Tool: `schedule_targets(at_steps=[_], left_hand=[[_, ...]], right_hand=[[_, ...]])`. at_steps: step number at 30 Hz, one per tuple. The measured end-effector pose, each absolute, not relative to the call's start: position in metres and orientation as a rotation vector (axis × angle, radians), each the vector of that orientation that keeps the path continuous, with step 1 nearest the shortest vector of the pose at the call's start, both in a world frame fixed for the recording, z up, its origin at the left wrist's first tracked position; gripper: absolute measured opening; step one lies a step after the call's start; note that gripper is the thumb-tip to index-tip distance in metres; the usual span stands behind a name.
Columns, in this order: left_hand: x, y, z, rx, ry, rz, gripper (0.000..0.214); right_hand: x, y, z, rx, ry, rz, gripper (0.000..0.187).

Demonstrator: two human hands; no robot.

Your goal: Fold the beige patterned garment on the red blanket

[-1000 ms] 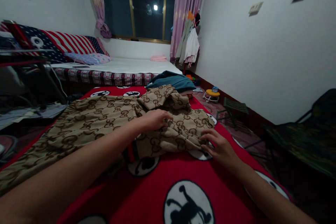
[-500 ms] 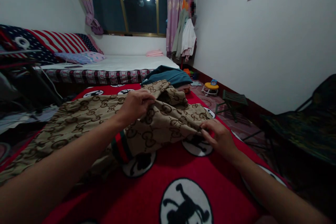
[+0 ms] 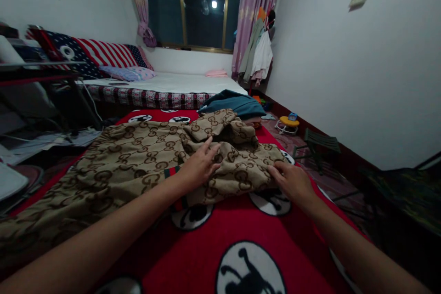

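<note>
A tan jacket with a brown monogram pattern lies spread and partly folded, with a hood-like bunch of cloth at its far end. A green and red striped band shows beside my left forearm. My left hand rests on the cloth with its fingers apart, just below the raised fold. At the jacket's right edge, my right hand has thumb and fingertips closed on the fabric. Underneath is a red blanket with white circles and dark figures.
Behind the jacket lies a teal cloth heap. A bed stands below the window. On the right are a yellow round stool, a folding stool and a dark chair. A cluttered desk stands at left.
My left hand has let go of the raised fold and now lies flatter, with fingers spread. The fold has sunk down. The view has shifted, so the room appears further right.
</note>
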State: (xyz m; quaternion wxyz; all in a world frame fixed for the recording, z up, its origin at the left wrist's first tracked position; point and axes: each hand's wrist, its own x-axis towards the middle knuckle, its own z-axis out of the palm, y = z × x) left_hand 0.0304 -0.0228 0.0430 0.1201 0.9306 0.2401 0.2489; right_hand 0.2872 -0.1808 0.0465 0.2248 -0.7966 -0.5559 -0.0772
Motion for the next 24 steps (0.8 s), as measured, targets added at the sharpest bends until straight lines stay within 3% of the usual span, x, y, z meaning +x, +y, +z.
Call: schedule_targets(at_steps=[3, 7, 12, 15, 17, 19, 21, 24], left_hand=[[0.014, -0.055, 0.043, 2.763, 0.533, 0.717, 0.051], [-0.002, -0.081, 0.048, 2.787, 0.451, 0.591, 0.049], [-0.044, -0.081, 0.058, 2.774, 0.76, 0.725, 0.053], [-0.089, -0.075, 0.063, 2.77, 1.127, 0.642, 0.068], [-0.126, -0.071, 0.066, 2.745, 1.39, 0.514, 0.087], [-0.165, -0.067, 0.072, 2.676, 1.633, 0.313, 0.094], [-0.202, -0.062, 0.081, 2.534, 1.758, 0.027, 0.072], [-0.245, -0.049, 0.102, 2.264, 1.724, -0.224, 0.032]], right_hand=[[0.272, -0.151, 0.071, -2.07, -1.618, -0.157, 0.033], [0.238, -0.091, 0.089, -1.91, -1.753, 0.191, 0.034], [0.198, -0.033, 0.086, -1.995, -1.835, 0.314, 0.083], [0.19, -0.018, 0.071, -1.977, -1.833, 0.371, 0.099], [0.191, -0.015, 0.059, -1.94, -1.813, 0.431, 0.087], [0.196, -0.017, 0.05, -1.924, -1.794, 0.499, 0.05], [0.201, -0.022, 0.048, -1.84, -1.737, 0.5, 0.023], [0.21, -0.03, 0.058, -1.593, -1.55, 0.291, 0.03]])
